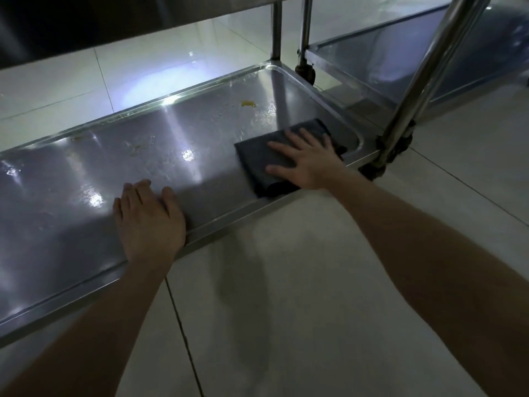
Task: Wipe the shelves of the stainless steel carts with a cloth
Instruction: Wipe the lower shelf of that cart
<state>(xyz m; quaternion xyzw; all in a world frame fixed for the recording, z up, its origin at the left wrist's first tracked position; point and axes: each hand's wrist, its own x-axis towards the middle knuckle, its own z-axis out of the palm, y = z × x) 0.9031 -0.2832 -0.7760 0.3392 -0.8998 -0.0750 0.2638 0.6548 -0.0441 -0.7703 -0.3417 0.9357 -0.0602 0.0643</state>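
The soft, limp cloth (pixel 266 161) lies folded at the bottom shelf's (pixel 86 179) right end under the spread right hand (pixel 307 164) — best driven by flat palm pressure — left hand (pixel 148 219) flat, bracing.

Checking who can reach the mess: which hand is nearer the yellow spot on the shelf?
Right. The right hand, flat on the cloth, lies just below the yellow spot; the left hand rests farther away at the shelf's front edge.
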